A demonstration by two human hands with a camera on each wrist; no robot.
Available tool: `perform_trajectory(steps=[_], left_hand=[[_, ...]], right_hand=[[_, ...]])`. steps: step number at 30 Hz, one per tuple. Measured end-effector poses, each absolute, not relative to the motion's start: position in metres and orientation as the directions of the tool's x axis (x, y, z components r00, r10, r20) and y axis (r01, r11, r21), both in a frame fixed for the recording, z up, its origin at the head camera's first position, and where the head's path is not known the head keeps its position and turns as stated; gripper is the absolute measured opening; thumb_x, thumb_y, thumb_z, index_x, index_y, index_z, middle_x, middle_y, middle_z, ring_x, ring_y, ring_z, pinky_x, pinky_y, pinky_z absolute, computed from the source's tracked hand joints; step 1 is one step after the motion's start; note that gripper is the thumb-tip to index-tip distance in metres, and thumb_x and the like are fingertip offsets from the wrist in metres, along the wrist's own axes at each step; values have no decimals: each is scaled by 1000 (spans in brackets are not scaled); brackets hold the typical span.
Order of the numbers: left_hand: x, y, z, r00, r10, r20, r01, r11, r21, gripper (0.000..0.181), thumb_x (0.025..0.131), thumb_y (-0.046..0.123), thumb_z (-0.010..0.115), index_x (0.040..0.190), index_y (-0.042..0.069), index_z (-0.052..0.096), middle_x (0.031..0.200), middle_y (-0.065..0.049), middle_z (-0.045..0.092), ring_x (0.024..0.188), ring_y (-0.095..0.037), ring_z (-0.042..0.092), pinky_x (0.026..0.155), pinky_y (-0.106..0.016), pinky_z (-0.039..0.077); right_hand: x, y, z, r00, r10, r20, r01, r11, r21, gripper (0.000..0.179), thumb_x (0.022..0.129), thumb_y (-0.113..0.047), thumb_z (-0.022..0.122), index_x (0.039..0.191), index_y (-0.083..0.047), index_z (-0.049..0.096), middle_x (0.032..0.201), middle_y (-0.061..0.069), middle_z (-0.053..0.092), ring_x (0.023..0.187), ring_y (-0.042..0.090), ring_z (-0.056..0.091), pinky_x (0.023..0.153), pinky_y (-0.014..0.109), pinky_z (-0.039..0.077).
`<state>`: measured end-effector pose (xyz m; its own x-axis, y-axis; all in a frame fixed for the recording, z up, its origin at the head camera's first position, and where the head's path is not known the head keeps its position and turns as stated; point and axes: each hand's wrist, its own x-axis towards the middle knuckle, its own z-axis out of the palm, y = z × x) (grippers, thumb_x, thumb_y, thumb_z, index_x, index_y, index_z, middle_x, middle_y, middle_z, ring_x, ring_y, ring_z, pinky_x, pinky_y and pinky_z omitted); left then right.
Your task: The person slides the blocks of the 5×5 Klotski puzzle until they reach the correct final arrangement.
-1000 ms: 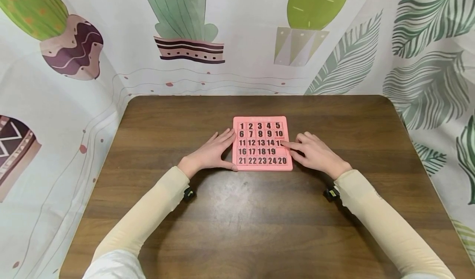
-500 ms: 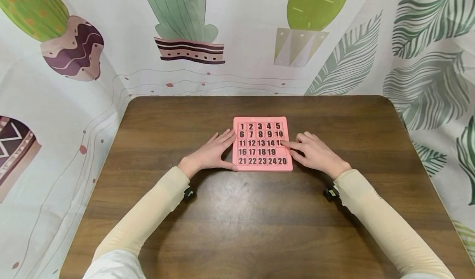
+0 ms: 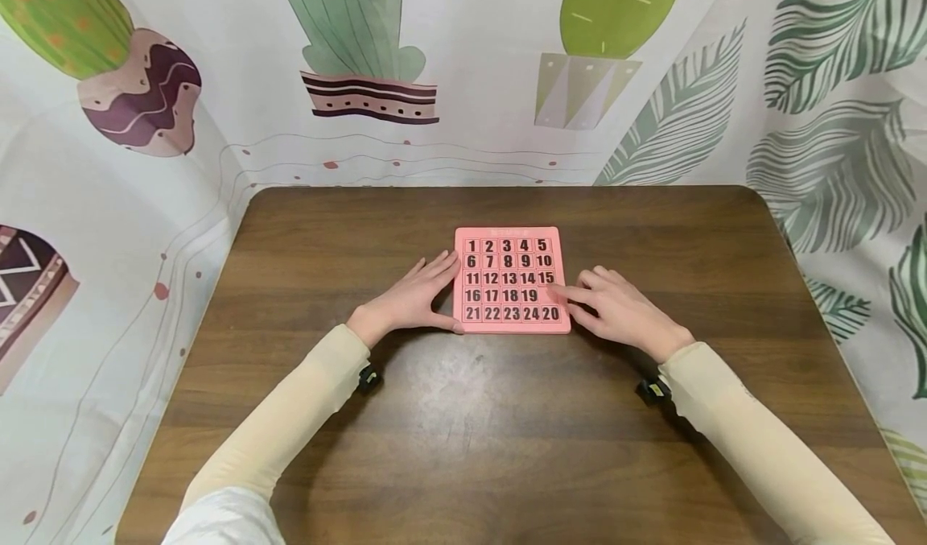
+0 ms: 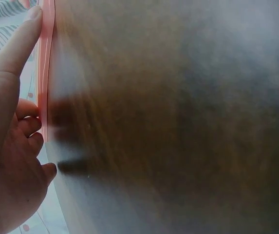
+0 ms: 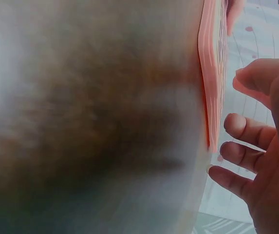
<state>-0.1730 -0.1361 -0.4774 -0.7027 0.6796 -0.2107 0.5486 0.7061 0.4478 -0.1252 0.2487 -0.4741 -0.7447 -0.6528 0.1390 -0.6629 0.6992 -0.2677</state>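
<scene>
A pink number sliding puzzle (image 3: pixel 510 231) lies flat on the table, its black-numbered tiles in rows. Tile 15 (image 3: pixel 546 278) sits at the right end of the third row, and tile 20 (image 3: pixel 550 314) is in the bottom right corner. Between them is a slot without a tile, partly under a fingertip. My left hand (image 3: pixel 409 297) touches the puzzle's left side, fingers spread and thumb at the lower left corner. From the right, my right hand (image 3: pixel 615 307) reaches its extended index finger over that slot; contact is unclear. The thumb is near the puzzle's right edge.
The brown wooden table (image 3: pixel 463 448) reaches back to a white curtain (image 3: pixel 492 142) printed with cacti and leaves. Black wrist cameras are strapped below both hands, the left camera (image 3: pixel 369 378) and the right camera (image 3: pixel 653 391).
My right index fingertip has moved off tile 15 toward me, onto the slot below, so the 15 now shows fully. Tile 15 has shifted slightly up into line. My left hand stays put.
</scene>
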Motion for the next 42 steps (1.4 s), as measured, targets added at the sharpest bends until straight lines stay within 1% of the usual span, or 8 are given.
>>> perform_trajectory(steps=[6,10,14,21,31,42], left_hand=[[-173,-137,-478,-703,682,-201,556,703,443,121,82,65,79,167,6,16,175,-12,6,162,-24,0,130,-50,4],[-173,-136,-477,-702,684,-200,557,702,444,122,82,66,79,166,5,16,175,-12,6,162,-24,0,130,-50,4],[-173,-136,-477,-701,685,-197,563,701,438,122,82,65,79,166,5,16,175,-13,7,162,-25,1,130,-50,4],[-172,-136,-475,-698,694,-177,585,695,419,122,81,62,82,165,1,18,174,-16,10,161,-29,4,129,-54,6],[-171,-136,-474,-697,695,-178,583,693,424,122,82,63,81,165,1,18,174,-16,9,161,-28,3,129,-53,6],[-171,-136,-475,-697,696,-173,584,691,427,121,82,61,82,165,1,18,174,-16,9,161,-29,3,129,-54,6]], right_hand=[[-113,251,-476,-712,-679,179,-700,664,-264,38,98,-20,71,136,-22,73,83,-4,52,78,16,38,72,32,34],[-107,253,-479,-673,-705,223,-739,628,-245,38,96,-17,72,134,-21,74,81,-6,50,77,15,37,71,30,33],[-102,254,-482,-655,-715,243,-755,609,-244,40,94,-15,70,134,-21,74,81,-7,50,77,15,38,71,30,34],[-96,255,-483,-659,-709,251,-751,606,-260,40,94,-13,69,132,-22,75,80,-7,49,78,13,38,72,29,35],[-93,254,-482,-675,-701,229,-736,621,-269,41,94,-13,69,134,-22,74,81,-9,49,79,14,38,72,30,34],[-95,254,-482,-671,-700,244,-741,620,-258,43,93,-11,70,134,-22,74,80,-7,49,79,14,37,71,30,34]])
